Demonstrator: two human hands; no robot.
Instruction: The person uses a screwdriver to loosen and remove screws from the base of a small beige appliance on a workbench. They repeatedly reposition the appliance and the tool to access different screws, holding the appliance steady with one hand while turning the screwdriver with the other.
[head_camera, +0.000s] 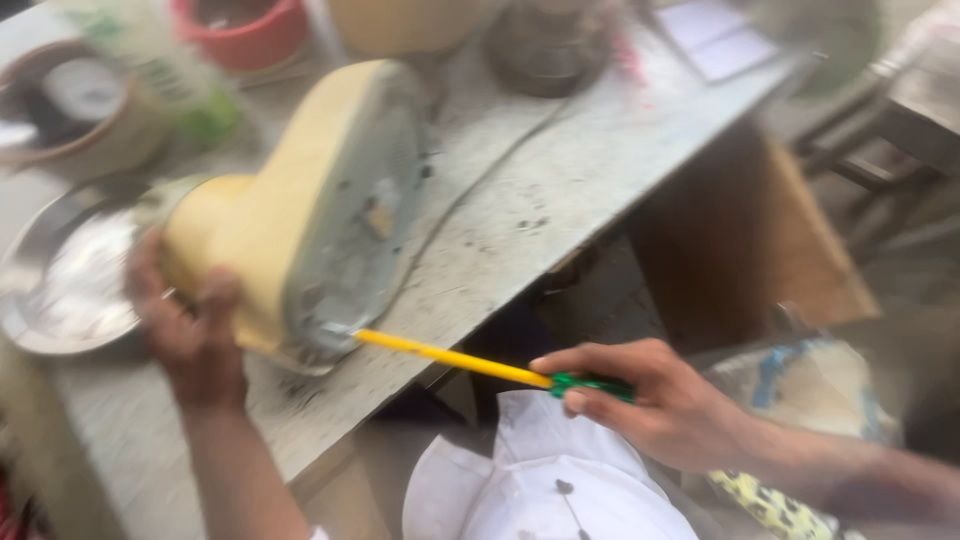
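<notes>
A yellow appliance base (300, 200) lies on its side on the worn grey workbench (560, 190), its grey underside facing right. My left hand (190, 330) grips its yellow body from below-left. My right hand (650, 400) holds a screwdriver (470, 365) with a green handle and yellow shaft. The tip touches the lower edge of the grey underside. The picture is blurred by motion.
A round metal plate (60, 280) lies at the left of the bench. Bowls and pots, one red (245, 30), stand along the back. A thin cord (480, 180) runs across the bench. A white round cover (540, 490) sits below the bench edge, with wooden furniture at right.
</notes>
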